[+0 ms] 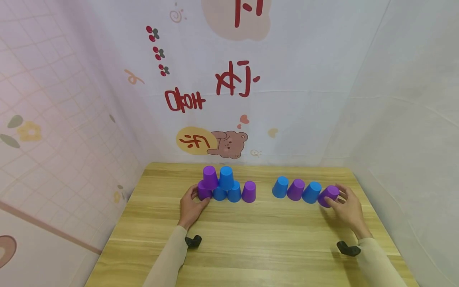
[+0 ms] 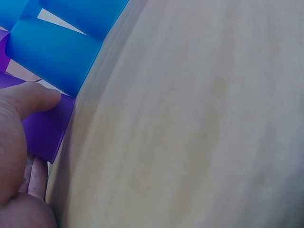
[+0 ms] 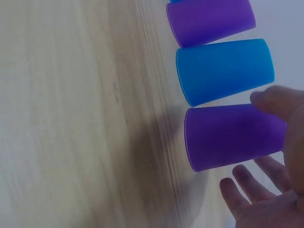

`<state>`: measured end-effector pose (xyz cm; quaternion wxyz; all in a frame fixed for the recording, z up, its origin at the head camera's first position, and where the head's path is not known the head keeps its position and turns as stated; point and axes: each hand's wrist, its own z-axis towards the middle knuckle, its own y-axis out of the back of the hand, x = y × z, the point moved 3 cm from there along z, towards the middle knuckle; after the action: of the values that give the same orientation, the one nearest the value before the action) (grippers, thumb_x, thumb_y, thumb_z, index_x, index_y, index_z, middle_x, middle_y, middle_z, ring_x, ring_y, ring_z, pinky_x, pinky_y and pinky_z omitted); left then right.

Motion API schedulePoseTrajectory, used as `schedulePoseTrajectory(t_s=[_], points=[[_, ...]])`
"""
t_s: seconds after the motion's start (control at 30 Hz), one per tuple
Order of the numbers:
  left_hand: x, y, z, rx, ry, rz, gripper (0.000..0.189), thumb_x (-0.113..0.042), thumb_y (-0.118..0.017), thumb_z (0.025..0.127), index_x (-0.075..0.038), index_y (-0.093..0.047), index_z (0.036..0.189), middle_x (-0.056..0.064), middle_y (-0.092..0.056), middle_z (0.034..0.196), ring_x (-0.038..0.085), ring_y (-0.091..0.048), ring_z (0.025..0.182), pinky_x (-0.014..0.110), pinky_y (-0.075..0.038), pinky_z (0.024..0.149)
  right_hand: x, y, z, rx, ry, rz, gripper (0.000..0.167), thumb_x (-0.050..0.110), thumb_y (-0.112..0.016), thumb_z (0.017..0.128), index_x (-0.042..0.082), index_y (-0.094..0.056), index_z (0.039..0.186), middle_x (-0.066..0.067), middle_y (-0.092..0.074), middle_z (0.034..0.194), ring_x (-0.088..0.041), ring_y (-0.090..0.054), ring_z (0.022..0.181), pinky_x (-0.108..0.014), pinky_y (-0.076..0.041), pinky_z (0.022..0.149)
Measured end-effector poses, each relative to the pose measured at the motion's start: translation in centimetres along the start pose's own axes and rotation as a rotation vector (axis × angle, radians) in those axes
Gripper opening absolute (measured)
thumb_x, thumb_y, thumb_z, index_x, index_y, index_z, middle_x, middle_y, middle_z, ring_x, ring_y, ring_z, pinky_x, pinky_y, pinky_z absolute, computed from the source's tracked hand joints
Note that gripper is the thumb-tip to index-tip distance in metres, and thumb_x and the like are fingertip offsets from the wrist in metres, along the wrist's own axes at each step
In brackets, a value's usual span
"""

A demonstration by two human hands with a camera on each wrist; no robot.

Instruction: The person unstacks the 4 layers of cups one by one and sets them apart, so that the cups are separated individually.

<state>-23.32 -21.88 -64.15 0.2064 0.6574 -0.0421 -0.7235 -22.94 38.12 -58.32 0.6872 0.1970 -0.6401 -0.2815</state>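
Note:
All the cups stand upside down in two groups. On the left, a purple cup (image 1: 204, 192), two blue cups and another purple cup (image 1: 249, 192) form the bottom row. A purple cup (image 1: 209, 178) and a blue cup (image 1: 226, 178) sit on top of that row. My left hand (image 1: 190, 205) grips the row's leftmost purple cup, thumb in front, fingers partly hidden behind. In the right group, blue and purple cups alternate. My right hand (image 1: 348, 209) holds the end purple cup (image 3: 223, 135) between thumb and fingers, beside a blue cup (image 3: 225, 71).
Both groups stand toward the back of a wooden table (image 1: 265, 243), with a gap between them. A printed white cloth (image 1: 294, 99) hangs behind the table, and cloth also encloses both sides. Each wrist carries a black mount (image 1: 348, 249).

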Motion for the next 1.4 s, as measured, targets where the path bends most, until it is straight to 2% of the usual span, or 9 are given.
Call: schedulePoseTrajectory(t_s=[0.07,0.13,0.17,0.23,0.4,0.63,0.93,1.13,1.4], points=[[0.0,0.0,0.0,-0.001,-0.003,0.005,0.073,-0.011,-0.093,0.092,-0.007,-0.061,0.157,0.020,-0.069,0.157,0.038,-0.071,0.142,0.053,-0.058,0.125,-0.1,0.0,0.0,0.014,-0.005,-0.007,0.092,0.030,-0.084,0.104,-0.005,-0.033,0.172,-0.041,-0.046,0.169,-0.067,-0.053,0.148,-0.042,-0.064,0.114],[0.1,0.0,0.0,-0.002,-0.002,0.007,0.073,-0.011,-0.094,0.092,-0.008,-0.061,0.157,0.019,-0.069,0.157,0.038,-0.071,0.142,0.053,-0.058,0.124,-0.1,0.0,0.1,0.031,-0.007,-0.002,0.100,0.035,-0.085,0.104,-0.003,-0.025,0.175,-0.040,-0.039,0.174,-0.067,-0.047,0.152,-0.069,-0.051,0.122],[0.1,0.0,0.1,-0.002,-0.001,0.007,0.073,-0.011,-0.094,0.092,-0.008,-0.061,0.157,0.019,-0.069,0.157,0.038,-0.071,0.142,0.053,-0.058,0.124,-0.1,-0.1,0.1,0.040,-0.010,0.005,0.104,0.037,-0.085,0.103,-0.002,-0.022,0.177,-0.039,-0.035,0.177,-0.068,-0.043,0.155,-0.078,-0.044,0.121],[0.1,0.0,0.1,-0.001,-0.002,0.006,0.073,-0.011,-0.094,0.092,-0.008,-0.061,0.157,0.019,-0.069,0.157,0.038,-0.071,0.142,0.053,-0.058,0.125,-0.2,-0.1,0.1,0.056,-0.019,0.018,0.112,0.040,-0.085,0.103,0.000,-0.014,0.179,-0.038,-0.026,0.181,-0.070,-0.036,0.158,-0.085,-0.039,0.122],[0.1,0.0,0.1,0.000,-0.005,0.002,0.073,-0.011,-0.094,0.092,-0.008,-0.061,0.157,0.019,-0.069,0.157,0.038,-0.071,0.143,0.052,-0.058,0.125,-0.1,-0.1,-0.1,0.089,-0.038,0.022,0.121,0.045,-0.085,0.102,0.007,-0.002,0.182,-0.036,-0.014,0.185,-0.072,-0.026,0.161,-0.090,-0.032,0.123],[0.0,0.0,0.0,0.001,-0.004,0.003,0.073,-0.011,-0.094,0.092,-0.007,-0.061,0.157,0.019,-0.069,0.157,0.038,-0.071,0.143,0.052,-0.058,0.125,0.0,0.2,-0.3,0.108,-0.065,0.002,0.124,0.052,-0.081,0.102,0.017,0.006,0.183,-0.031,-0.005,0.188,-0.071,-0.015,0.166,-0.096,-0.026,0.120],[0.0,0.0,0.0,0.001,-0.012,0.004,0.073,-0.011,-0.094,0.092,-0.007,-0.061,0.157,0.020,-0.069,0.156,0.039,-0.072,0.142,0.054,-0.058,0.124,0.8,0.7,-0.5,0.087,-0.038,-0.030,0.124,0.054,-0.081,0.102,0.020,0.007,0.183,-0.028,-0.004,0.190,-0.070,-0.013,0.167,-0.097,-0.024,0.119],[0.0,0.1,-0.1,0.002,-0.007,0.001,0.073,-0.012,-0.095,0.092,-0.007,-0.062,0.156,0.019,-0.070,0.156,0.039,-0.072,0.142,0.053,-0.058,0.125,2.2,1.1,-0.5,0.063,-0.004,-0.046,0.123,0.054,-0.082,0.101,0.022,0.005,0.183,-0.027,-0.004,0.190,-0.070,-0.012,0.167,-0.098,-0.022,0.120],[0.0,0.2,0.0,0.007,0.003,0.004,0.072,-0.013,-0.095,0.092,-0.008,-0.062,0.156,0.019,-0.069,0.157,0.038,-0.071,0.144,0.052,-0.057,0.126,5.5,1.3,0.1,0.035,0.067,-0.074,0.123,0.051,-0.085,0.099,0.020,-0.002,0.184,-0.025,-0.008,0.190,-0.069,-0.016,0.167,-0.096,-0.024,0.121]])
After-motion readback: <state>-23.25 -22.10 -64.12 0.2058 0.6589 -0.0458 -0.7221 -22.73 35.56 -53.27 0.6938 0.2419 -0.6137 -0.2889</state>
